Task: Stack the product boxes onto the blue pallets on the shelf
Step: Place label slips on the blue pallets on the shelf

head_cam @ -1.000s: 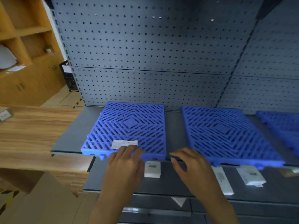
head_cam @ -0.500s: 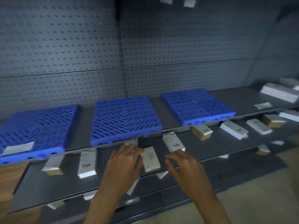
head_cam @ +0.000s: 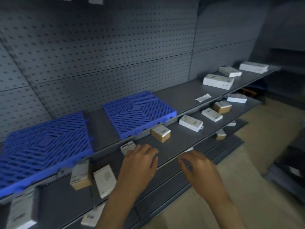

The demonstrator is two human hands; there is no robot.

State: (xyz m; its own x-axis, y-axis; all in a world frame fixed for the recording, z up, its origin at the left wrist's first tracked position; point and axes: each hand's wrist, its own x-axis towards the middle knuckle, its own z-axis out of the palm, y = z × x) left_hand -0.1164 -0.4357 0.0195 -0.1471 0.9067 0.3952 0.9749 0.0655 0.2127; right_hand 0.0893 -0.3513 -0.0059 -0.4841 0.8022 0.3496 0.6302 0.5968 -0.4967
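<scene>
Two blue slotted plastic pallets [head_cam: 139,113] lie bare on the upper grey metal shelf [head_cam: 181,95]; small white cardboard product boxes [head_cam: 190,123] lie scattered below. Your left hand [head_cam: 140,161] and right hand [head_cam: 198,166] are relaxed, holding nothing. Take the nearest white box [head_cam: 127,146] by its sides and lift it clear of the shelf lip; above is open room.
</scene>
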